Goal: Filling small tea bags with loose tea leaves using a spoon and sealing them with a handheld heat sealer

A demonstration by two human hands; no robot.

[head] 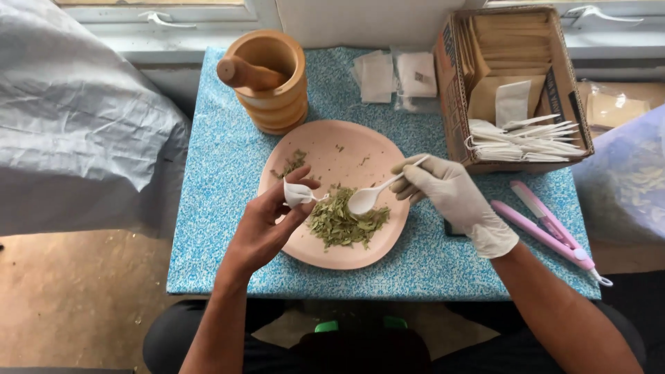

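Small white pouch (296, 194): soft, thin material, pinched between thumb and fingers of the bare left hand (267, 225), held over the left part of the plate.

White plastic spoon (377, 192): gripped by its handle in the closed, gloved right hand (450, 194); the bowl points at the pouch, just beside it and above the leaves.

Plate (346, 149): round, smooth, pale pink, at the middle of the table toward its near edge. Contains a heap of dried green leaf pieces (343, 221) on its near half and a smaller scatter near its left rim.

Mortar (273, 86): turned wood, round, at the far left corner of the table, with a wooden pestle (246, 73) leaning inside.

Cardboard box (454, 104): at the far right corner, open-topped. Contains brown paper envelopes standing in a row and a stack of white pouches with strings.

Clear packets of white pouches (395, 75): flat against the far edge, between mortar and box.

Pink hair straightener (547, 225): long, slim, lying near the right edge.

Table (222, 208): covered in blue speckled cloth.
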